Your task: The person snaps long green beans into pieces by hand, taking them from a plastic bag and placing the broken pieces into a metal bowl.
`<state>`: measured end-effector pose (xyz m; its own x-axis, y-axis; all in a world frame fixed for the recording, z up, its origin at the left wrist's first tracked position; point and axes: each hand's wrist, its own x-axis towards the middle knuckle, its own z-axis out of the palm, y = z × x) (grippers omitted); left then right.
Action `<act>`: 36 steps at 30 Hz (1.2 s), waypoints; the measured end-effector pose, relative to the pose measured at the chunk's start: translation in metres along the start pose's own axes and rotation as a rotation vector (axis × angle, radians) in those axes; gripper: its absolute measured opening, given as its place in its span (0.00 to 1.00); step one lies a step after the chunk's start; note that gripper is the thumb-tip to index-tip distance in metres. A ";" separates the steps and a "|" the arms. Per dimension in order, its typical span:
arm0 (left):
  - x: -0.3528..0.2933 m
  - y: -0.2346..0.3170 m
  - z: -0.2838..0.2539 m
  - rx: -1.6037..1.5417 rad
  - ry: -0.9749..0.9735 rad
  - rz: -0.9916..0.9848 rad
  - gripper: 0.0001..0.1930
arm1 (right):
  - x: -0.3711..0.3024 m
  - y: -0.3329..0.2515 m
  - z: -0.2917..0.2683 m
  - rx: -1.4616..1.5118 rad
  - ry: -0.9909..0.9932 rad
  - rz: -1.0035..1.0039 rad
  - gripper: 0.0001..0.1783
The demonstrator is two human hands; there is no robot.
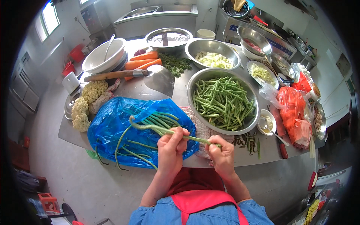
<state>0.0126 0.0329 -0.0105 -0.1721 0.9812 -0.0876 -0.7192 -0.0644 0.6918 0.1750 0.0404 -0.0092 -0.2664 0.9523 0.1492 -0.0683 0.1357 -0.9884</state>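
At the far left of the table [240, 159], cauliflower [80, 112] is sitting beside a blue bag [108, 120], while farther back a white bowl [98, 66] is holding a leaning spoon [109, 47]. A cleaver [140, 73] is lying with its wooden handle pointing left, partly hiding the carrots [144, 62]. The blue bag is gaping before me, long beans [155, 120] showing inside and a few trailing down its near side. At its right end, my left hand [172, 148] is pinching one bean [197, 139] between thumb and fingers, its free end curling leftward over the bag. That bean is stretching from hand to hand near the table's front edge, and my right hand [221, 152] is clamping its other end, fingers curled closed. Just behind my right hand, a steel bowl [232, 132] is holding a heap of cut beans [225, 101]. Farther right, trimmings [250, 142] are lying on the table, near a small dish [259, 124]. A red-handled knife [283, 150] is lying beyond it, and a red bag [291, 103] is slumping behind a piece of meat [301, 135].
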 end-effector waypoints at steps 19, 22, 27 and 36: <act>-0.021 0.013 0.008 0.051 -0.010 -0.107 0.08 | 0.026 -0.024 -0.011 0.227 -0.214 0.280 0.07; -0.018 0.003 0.002 0.101 -0.022 -0.154 0.07 | 0.020 -0.021 -0.001 0.093 -0.383 0.296 0.07; -0.009 0.011 -0.015 0.043 0.000 -0.009 0.14 | 0.017 -0.013 -0.010 0.299 -0.383 0.426 0.09; -0.007 0.005 -0.009 0.168 0.097 0.112 0.08 | 0.023 -0.011 0.000 0.438 -0.458 0.512 0.15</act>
<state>0.0044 0.0236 -0.0129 -0.3143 0.9470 -0.0666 -0.5710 -0.1326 0.8102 0.1697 0.0604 0.0047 -0.7270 0.6481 -0.2270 -0.1759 -0.4953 -0.8508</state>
